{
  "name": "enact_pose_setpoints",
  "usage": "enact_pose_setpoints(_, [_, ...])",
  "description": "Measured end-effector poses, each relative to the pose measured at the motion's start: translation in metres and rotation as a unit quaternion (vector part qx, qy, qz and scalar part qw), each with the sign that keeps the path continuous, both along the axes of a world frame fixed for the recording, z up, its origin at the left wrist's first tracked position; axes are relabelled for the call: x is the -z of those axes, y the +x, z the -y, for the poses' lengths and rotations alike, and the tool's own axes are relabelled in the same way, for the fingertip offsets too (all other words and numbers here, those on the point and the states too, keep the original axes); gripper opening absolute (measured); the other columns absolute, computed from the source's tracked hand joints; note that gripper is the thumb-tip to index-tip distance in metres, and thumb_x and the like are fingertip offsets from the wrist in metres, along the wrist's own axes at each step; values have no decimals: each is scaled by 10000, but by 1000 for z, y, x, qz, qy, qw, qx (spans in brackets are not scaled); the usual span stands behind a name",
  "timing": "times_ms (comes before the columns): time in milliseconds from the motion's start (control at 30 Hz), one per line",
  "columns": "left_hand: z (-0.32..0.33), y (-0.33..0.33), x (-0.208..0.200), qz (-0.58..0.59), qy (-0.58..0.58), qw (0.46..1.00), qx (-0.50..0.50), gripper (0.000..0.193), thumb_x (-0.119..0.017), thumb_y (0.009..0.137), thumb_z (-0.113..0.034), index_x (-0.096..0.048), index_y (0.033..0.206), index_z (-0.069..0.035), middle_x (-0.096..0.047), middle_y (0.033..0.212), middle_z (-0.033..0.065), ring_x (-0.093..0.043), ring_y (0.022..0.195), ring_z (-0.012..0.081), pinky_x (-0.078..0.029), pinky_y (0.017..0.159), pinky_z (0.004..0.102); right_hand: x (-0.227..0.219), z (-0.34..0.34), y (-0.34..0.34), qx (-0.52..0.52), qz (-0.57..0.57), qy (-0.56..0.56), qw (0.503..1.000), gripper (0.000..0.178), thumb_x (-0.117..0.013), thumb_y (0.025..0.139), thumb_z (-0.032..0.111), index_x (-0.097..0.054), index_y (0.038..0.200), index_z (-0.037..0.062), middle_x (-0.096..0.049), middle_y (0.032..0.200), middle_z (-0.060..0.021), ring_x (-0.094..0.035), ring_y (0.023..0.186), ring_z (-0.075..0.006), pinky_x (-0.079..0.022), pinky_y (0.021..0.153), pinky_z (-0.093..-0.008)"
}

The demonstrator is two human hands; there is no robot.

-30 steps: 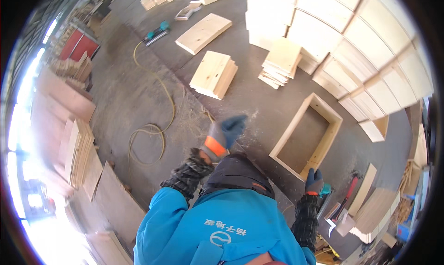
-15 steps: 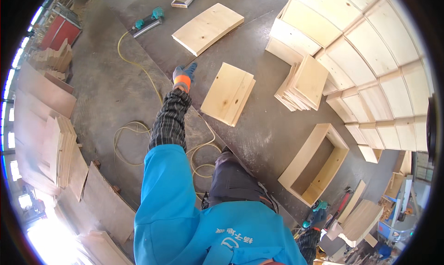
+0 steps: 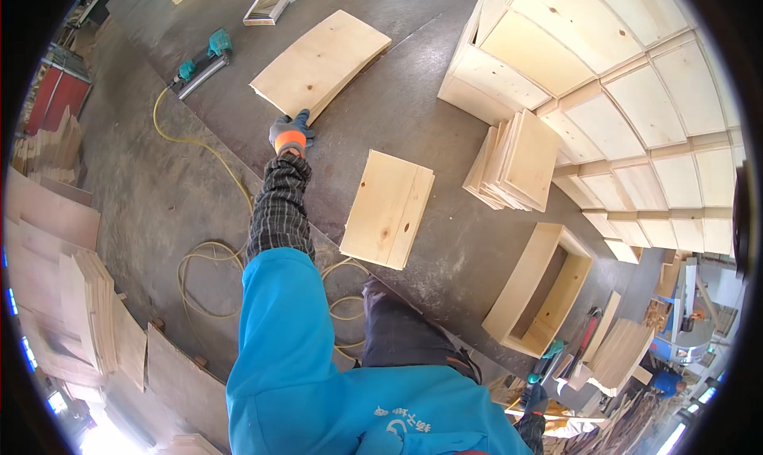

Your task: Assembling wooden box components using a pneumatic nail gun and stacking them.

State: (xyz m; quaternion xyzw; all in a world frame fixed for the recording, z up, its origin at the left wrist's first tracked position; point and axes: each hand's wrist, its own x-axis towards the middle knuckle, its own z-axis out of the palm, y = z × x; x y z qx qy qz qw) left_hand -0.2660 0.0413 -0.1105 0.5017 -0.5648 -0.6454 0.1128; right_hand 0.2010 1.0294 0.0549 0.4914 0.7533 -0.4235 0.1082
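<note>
My left hand [image 3: 292,135], in a grey-blue glove with an orange cuff, reaches forward to the near corner of a stack of pale wooden boards [image 3: 322,58]. Its fingers are closed at the top board's edge, and a dark gap shows along the stack's right side. Low on the right, my right hand [image 3: 536,397] is gripping a teal nail gun [image 3: 548,361]; the sleeve and picture rim hide part of that hand. Between my arms lies a second short stack of boards [image 3: 387,209]. An open rectangular wooden box frame [image 3: 509,288] rests near the right hand.
Another teal nail gun [image 3: 208,61] lies at far left, on a yellow air hose [image 3: 199,141] that coils across the floor. Wooden boxes [image 3: 636,121] are piled high on the right, with leaning boards [image 3: 520,157] before them. More boards [image 3: 87,312] stand at left.
My left hand has moved forward from beside the far board stack onto its near corner. The view has shifted, and the right hand with the nail gun sits slightly lower.
</note>
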Motion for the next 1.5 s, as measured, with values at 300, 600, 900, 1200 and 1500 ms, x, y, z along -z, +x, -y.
enact_pose_setpoints(300, [15, 27, -36, 85, 7, 992, 88, 400, -832, 991, -393, -746, 1052, -7, -793, 913, 160, -760, 660, 296, -622, 528, 426, 9, 0, -40, -40, 33, 21, 998, 369, -620, 1092, 447, -690, 1194, 99, -704, 850, -57, -632, 579, -184, -503, 480, -335])
enact_pose_setpoints(600, [6, 90, -159, -257, 357, 891, 115, 276, -789, 970, -361, -718, 964, -94, -757, 817, 110, -723, 708, 299, -583, 633, 445, 40, -65, -87, -139, -140, 146, 969, 383, -649, 1100, 366, -758, 1263, 37, -734, 887, -26, -650, 629, -114, -503, 508, -299])
enact_pose_setpoints(900, [-180, 262, -282, -345, 89, 891, 281, 512, -769, 962, -390, -701, 1148, 82, -740, 816, 207, -723, 679, 336, -597, 592, 448, -40, 34, -222, -179, -302, 5, 936, 557, -675, 1084, 239, -556, 1577, 10, -750, 1274, -140, -713, 1090, -206, -571, 946, -316])
enact_pose_setpoints(1200, [-510, 350, -279, -375, 461, 733, 330, 415, -718, 1012, -411, -668, 1004, 1, -569, 645, 107, -565, 481, 262, -473, 440, 428, -13, 40, -226, -257, -312, -7, 915, 709, -757, 1045, 276, -471, 1608, -46, -671, 1459, -247, -698, 1264, -272, -590, 1032, -413])
enact_pose_setpoints(1500, [-664, 380, -299, -270, 722, 539, 339, 387, -692, 1037, -420, -571, 944, -64, -493, 483, 25, -484, 342, 198, -420, 336, 343, -34, 51, -292, -191, -408, -612, 650, 1011, -820, 978, 476, -291, 1718, 35, -514, 1639, -180, -547, 1456, -330, -457, 1216, -476])
